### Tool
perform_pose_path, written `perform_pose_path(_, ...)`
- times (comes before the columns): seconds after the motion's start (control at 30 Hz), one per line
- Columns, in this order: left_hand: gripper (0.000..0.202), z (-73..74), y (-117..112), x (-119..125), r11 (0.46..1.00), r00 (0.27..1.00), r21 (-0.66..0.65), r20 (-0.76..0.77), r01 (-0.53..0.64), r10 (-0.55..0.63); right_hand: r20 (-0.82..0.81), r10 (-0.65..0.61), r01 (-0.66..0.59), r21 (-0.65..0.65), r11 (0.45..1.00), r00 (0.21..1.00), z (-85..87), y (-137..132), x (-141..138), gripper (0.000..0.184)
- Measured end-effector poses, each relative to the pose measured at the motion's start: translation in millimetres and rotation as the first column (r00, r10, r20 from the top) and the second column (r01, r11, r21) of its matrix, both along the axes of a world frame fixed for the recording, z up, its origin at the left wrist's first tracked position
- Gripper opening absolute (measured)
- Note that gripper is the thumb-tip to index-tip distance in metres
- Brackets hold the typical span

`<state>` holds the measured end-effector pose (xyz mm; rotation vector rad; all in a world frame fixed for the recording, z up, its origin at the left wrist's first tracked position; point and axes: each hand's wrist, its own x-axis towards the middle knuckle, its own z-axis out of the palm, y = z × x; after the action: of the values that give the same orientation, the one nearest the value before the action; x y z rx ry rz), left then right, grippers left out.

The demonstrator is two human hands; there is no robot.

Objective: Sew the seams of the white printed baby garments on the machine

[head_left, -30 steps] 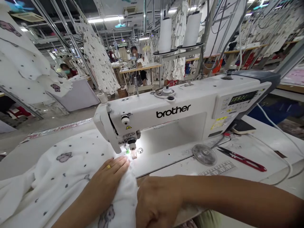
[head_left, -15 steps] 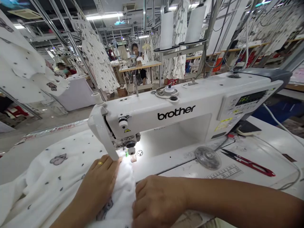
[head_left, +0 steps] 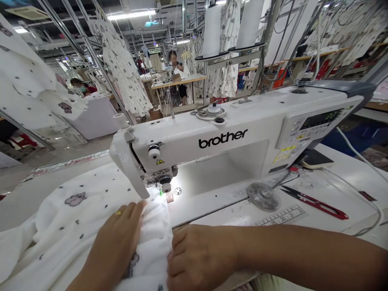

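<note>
Soft, light-looking cloth [head_left: 87, 214]: my left hand [head_left: 123, 228] lies open over it; my right hand [head_left: 197, 256] curls at its right edge, the sensible hold, pinch hidden.

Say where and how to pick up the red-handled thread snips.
Probably by the rear end of the red handle, coming from above and the right. The thread snips lie flat on the white tabletop, handle end to the right; the dark blades point the other way, tips beside the clear plastic disc, so that approach should avoid the points.
</note>
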<state>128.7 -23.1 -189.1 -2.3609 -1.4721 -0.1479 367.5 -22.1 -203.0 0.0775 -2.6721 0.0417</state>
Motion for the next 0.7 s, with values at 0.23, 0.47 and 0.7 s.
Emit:
perform_pose_path(0.23, 0.053, -8.5, 6, 3, 0.922, 0.922, -0.029, 0.042, 0.387, -0.386, 0.125, 0.018, -0.011, -0.053, 0.999, 0.992, 2.6, 4, 0, 0.014)
perform_pose_path(0.47, 0.059, -18.1, 22, -5, 0.912, 0.917, -0.133, 0.154, 0.388, -0.368, 0.078, -0.003, 0.007, -0.057, 0.998, 0.997, 0.9, 7, 1, 0.017)
perform_pose_path(0.7, 0.047, -16.7, 56, -3, 0.914, 0.94, -0.241, 0.191, 0.326, -0.285, 0.1, -0.134, 0.143, -0.097, 0.985, 0.986, -4.4, 23, 0, 0.017)
